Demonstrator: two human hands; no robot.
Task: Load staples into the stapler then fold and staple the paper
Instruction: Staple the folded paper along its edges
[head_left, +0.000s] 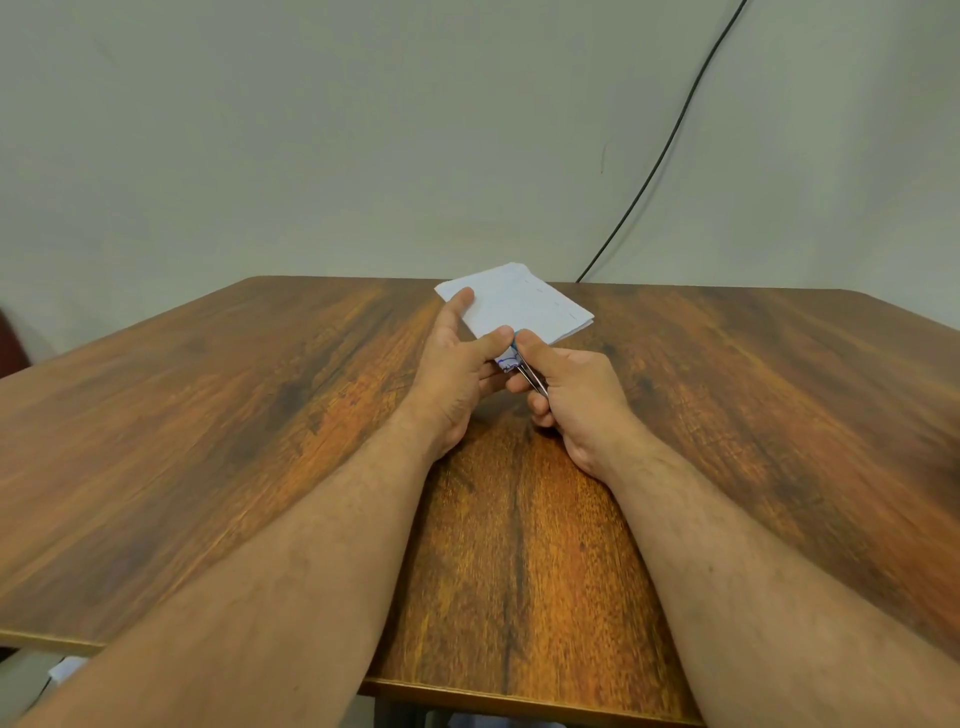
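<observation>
A folded white paper (519, 301) is held just above the far middle of the wooden table (260, 415). My left hand (457, 369) holds its near left corner, thumb on top and forefinger stretched along the left edge. My right hand (566, 395) grips a small stapler (527, 371) with a blue tip and metal body, thumb pressing on top. The stapler's mouth sits over the paper's near corner, where blue ink marks show. Several staples line the paper's right edge.
A black cable (670, 140) runs down the pale wall to the table's back edge. A dark red object (10, 338) shows at the far left. The table's near edge crosses under my forearms.
</observation>
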